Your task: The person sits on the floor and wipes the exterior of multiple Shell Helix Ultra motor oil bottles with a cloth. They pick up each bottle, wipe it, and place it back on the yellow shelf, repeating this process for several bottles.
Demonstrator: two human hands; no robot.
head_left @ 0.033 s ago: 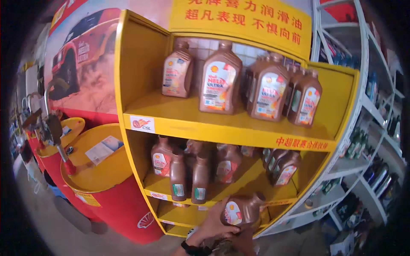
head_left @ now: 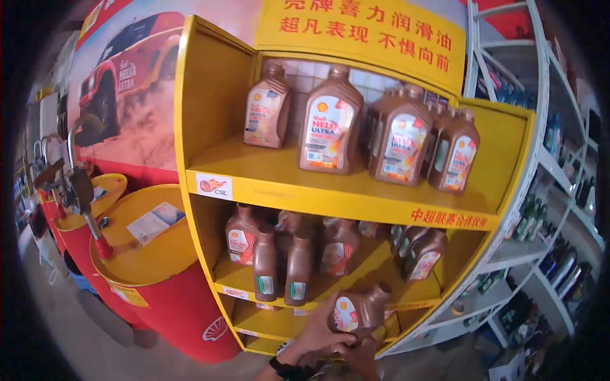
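A brown motor oil bottle with a pale label is held low in front of the yellow shelf unit, its neck tilted up to the right. My left hand, wearing a dark wristband, is wrapped round the bottle's left side. Below the bottle, my right hand is against its lower part; its fingers are mostly hidden, so I cannot tell its grip. On the middle shelf, just above my hands, several similar bottles stand, including two narrow sides turned outward at the front.
More brown oil bottles stand on the top shelf. Red drums with yellow lids are at the left, one bearing a leaflet and a hand pump. A white rack with assorted bottles adjoins on the right.
The view has shifted very slightly. My right hand shows a little more clearly beneath the bottle; the bottle stays in nearly the same place.
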